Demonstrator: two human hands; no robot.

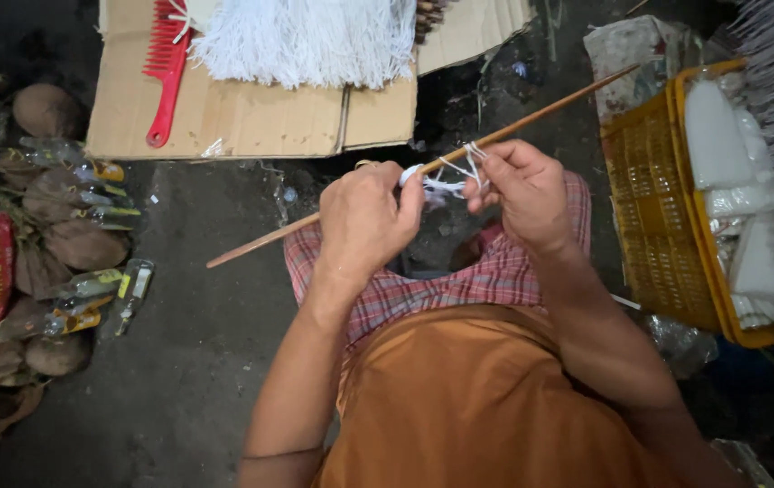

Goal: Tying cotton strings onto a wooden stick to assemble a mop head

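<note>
Right now your left hand point(364, 221) is closed in a fist around the thin wooden stick point(251, 246), which runs diagonally from lower left to upper right above your lap. Your right hand point(522, 190) is curled partway, fingertips pinching white string point(459, 172) that loops over the stick just between the two hands.

Tips for the wrap, as I judge it:
- Keep the left fist tight and close to the loops so the stick can't roll.
- Hold steady tension with the right fingers; slack loops will probably slide along the smooth wood.
- Lay each turn touching the one beside it, no crossing.
- Watch the long free end at upper right; it points toward the yellow crate point(653, 208) and could snag.

Spare white strands point(310, 41) and the red comb point(166, 77) lie on the cardboard point(242, 117) ahead, well apart from your hands.
</note>
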